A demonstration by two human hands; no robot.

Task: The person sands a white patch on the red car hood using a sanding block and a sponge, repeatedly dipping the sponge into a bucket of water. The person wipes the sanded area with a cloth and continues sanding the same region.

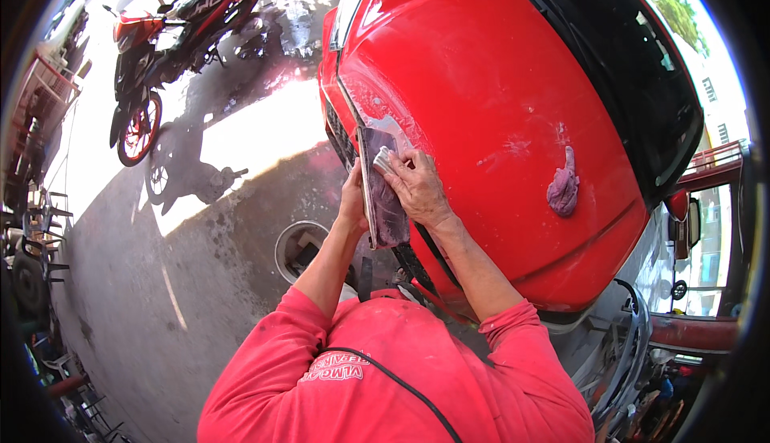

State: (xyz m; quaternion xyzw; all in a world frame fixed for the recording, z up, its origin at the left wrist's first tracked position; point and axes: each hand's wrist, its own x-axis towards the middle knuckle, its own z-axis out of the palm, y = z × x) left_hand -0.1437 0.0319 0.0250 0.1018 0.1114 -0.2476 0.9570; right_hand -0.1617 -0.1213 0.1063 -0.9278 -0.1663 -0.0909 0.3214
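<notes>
My left hand (353, 196) grips the left edge of a flat rectangular board (391, 220) with a smeared purple-grey face, held tilted at the front of a red car. My right hand (420, 188) is closed on a small whitish folded piece (382, 159) and rests at the board's upper face. Whether that piece is cloth or paper I cannot tell. Just beyond the board, a wet whitish patch (388, 126) marks the front edge of the red hood (481, 82). A crumpled purple rag (564, 189) lies on the hood to the right.
Below the board, a round bucket (282, 252) with dark things inside stands on the concrete floor (192, 298). A black and red motorcycle (152, 62) is parked at the far left. Racks and a tyre (29, 282) line the left side. The windshield (618, 58) rises beyond the hood.
</notes>
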